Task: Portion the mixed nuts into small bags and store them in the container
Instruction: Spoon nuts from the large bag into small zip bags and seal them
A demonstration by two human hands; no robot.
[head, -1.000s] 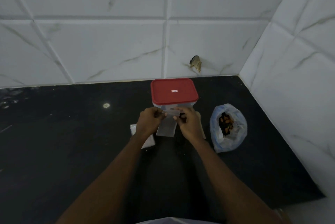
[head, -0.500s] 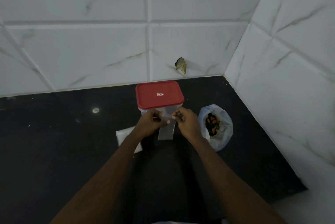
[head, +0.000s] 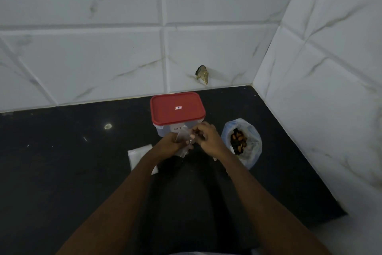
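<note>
Head view: left hand [head: 171,145] and right hand [head: 209,141] pinch 1 small clear bag [head: 183,152], just near the red-lidded container [head: 177,110]. The bag looks empty. Mixed nuts [head: 238,141] wait at right. I think all the filling is left.

Black counter [head: 62,161]; marbled wall tiles [head: 82,58]; chipped hole [head: 202,73].

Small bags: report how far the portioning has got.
Done: nothing visible; the red lid sits on the container and no filled bag shows. In hand: left hand and right hand pinch one small clear bag, seemingly empty. Left: fill it from the open nut bag, use the spare bags on the counter, store them.
</note>
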